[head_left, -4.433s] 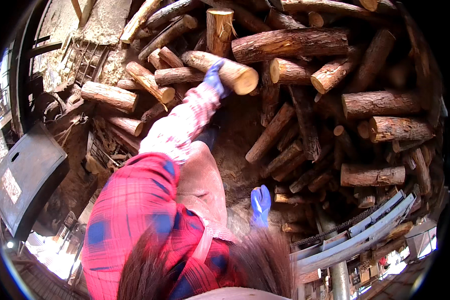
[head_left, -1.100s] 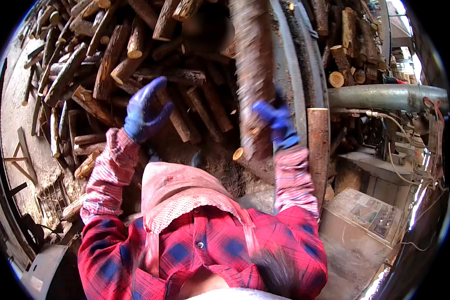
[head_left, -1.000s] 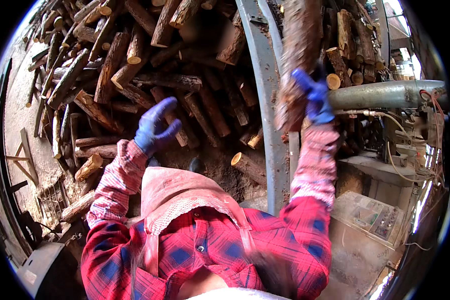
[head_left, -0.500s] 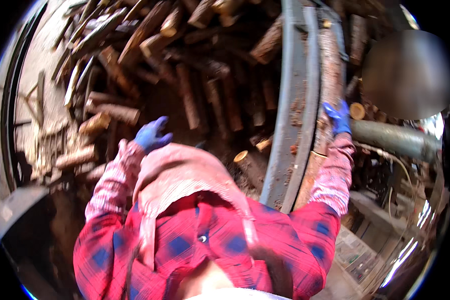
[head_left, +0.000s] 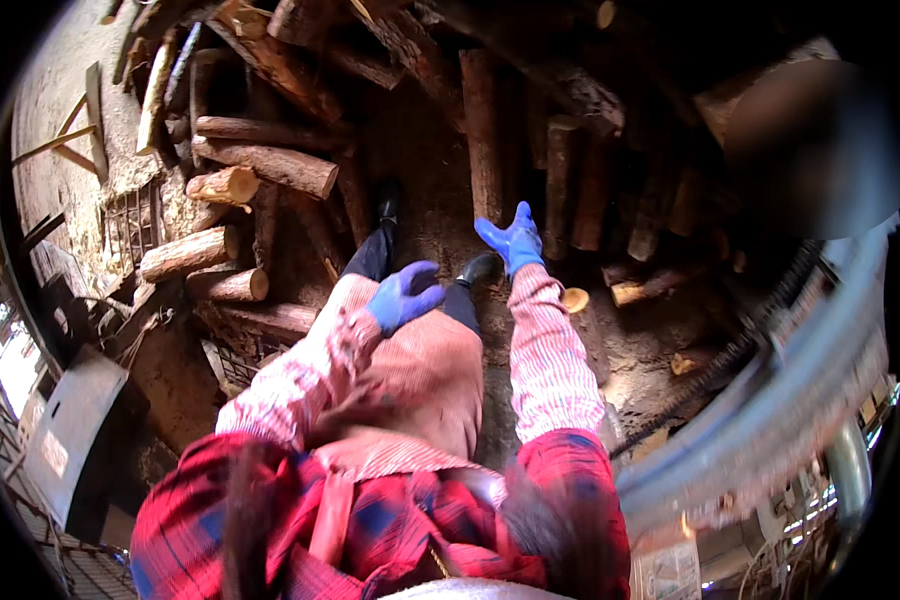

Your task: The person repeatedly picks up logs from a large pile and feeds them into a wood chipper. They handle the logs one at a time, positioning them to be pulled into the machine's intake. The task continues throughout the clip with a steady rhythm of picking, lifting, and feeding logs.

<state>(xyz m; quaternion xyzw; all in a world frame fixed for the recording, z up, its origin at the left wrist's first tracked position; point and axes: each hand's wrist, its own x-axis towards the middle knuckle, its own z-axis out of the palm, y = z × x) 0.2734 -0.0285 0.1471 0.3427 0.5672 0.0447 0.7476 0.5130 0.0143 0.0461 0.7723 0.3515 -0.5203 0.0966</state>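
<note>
My right hand, in a blue glove, reaches forward with thumb and fingers spread and nothing in it. The bottom end of a long bark-covered log is just beyond its fingertips. My left hand, in a blue glove too, hovers over the pink apron with its fingers loosely bent and apart, empty. Farther right, several shorter logs lie side by side in shadow. A cut log end shows pale beside my right sleeve.
Cut logs are piled to the left and ahead. My boots stand on dark ground among them. A long grey metal rail with a chain along it curves past my right side. A grey metal box stands at left.
My right hand has come off the log on the metal rail and swung left over the ground logs. The view has turned left, and the rail now lies at the right edge.
</note>
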